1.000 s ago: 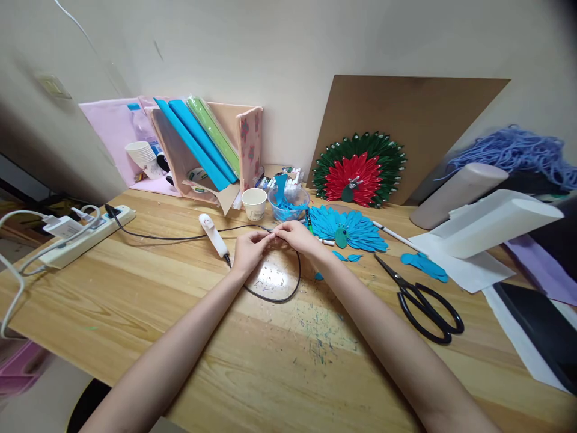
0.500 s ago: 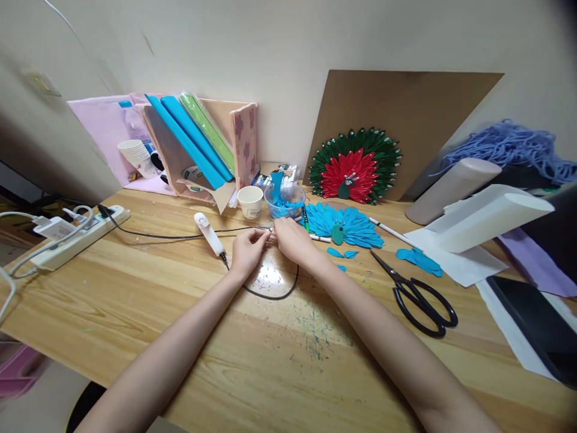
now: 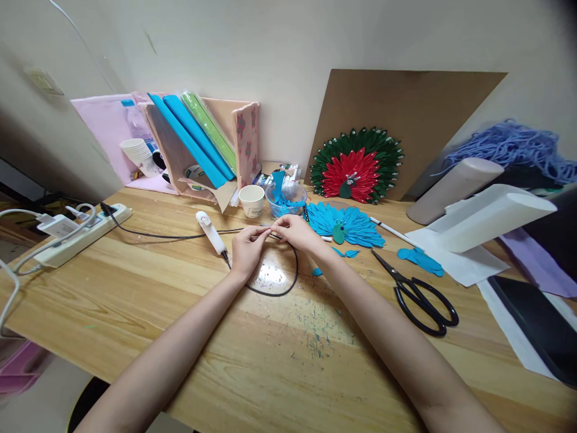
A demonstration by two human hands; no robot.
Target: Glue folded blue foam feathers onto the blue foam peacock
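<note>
While pinching left hand and right hand closed above black cable near paper cup, cannot tell contents.

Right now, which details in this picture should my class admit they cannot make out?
In the head view:
Whatever the left hand and right hand pinch: too small, covered by those hands.
Black cord: partly hidden behind the left forearm.
Flat black object: cut off by the right edge.
Print on the lone paper cup: too small.

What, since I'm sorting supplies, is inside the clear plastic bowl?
Blue pieces lie in the bowl, one strip sticking up above its rim. Anything beneath them is covered and cannot be seen.
</note>
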